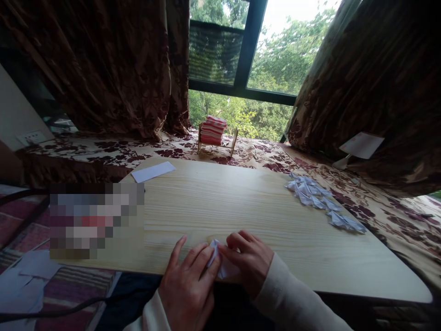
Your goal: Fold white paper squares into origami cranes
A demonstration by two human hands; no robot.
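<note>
A small piece of folded white paper (225, 268) is at the front edge of the wooden table (206, 197), between my two hands. My left hand (193, 276) has its thumb and forefinger closed on the paper's left side, while its outer fingers spread over the tabletop. On the right side, my right hand (250, 257) pinches the same paper with curled fingers. Both hands cover part of the paper, so its full shape is hidden. Several folded white paper pieces (310, 193) lie in a cluster at the table's right edge.
A flat white paper strip (153, 172) rests at the table's far left corner. Pixelation hides an area (96, 220) at the left. Behind, a small wooden rack (220, 146) holds striped cloths (213, 130) on the patterned ledge; a white lamp (361, 145) stands right. Loose papers (27, 280) lie lower left.
</note>
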